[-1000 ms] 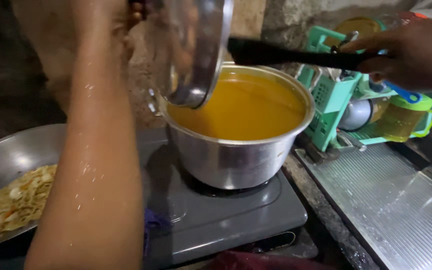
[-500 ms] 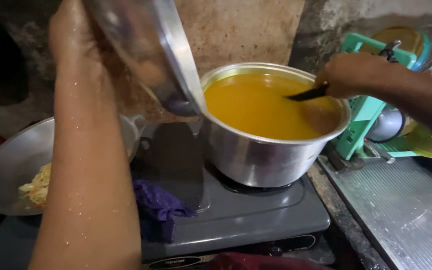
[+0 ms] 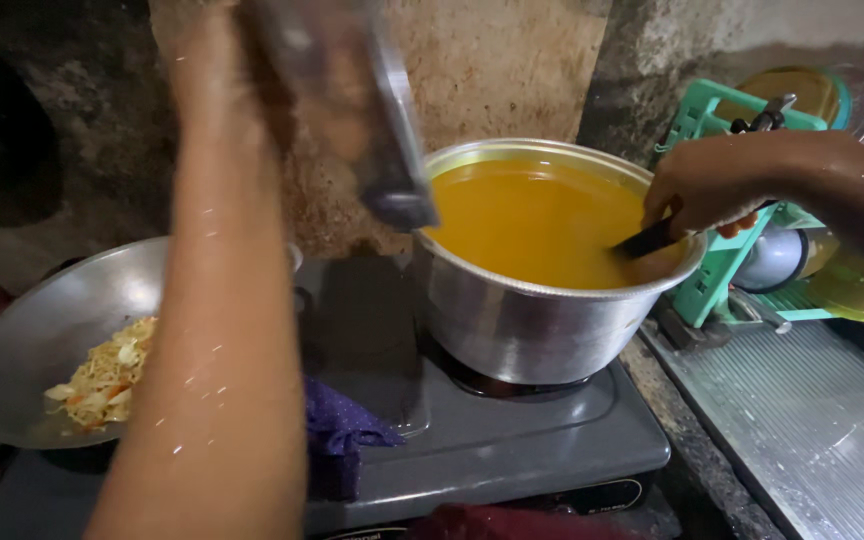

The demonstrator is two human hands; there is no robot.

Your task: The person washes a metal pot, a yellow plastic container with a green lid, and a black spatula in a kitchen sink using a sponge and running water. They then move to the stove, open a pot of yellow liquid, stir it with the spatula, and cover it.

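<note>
A steel pot full of orange-yellow liquid stands on a grey stove. My right hand is at the pot's right rim, closed on a dark utensil handle that dips into the liquid. My left arm is raised on the left; my left hand at the top holds a steel lid tilted on edge above and left of the pot. The lid is blurred.
A steel wok with noodles and vegetables sits at the left. A purple cloth lies on the stove front. A teal plastic rack with dishes stands right of the pot, beside a ribbed metal surface.
The lid has moved left, away from the pot's mouth. My right hand came in from the right and lowered the dark utensil into the liquid.
</note>
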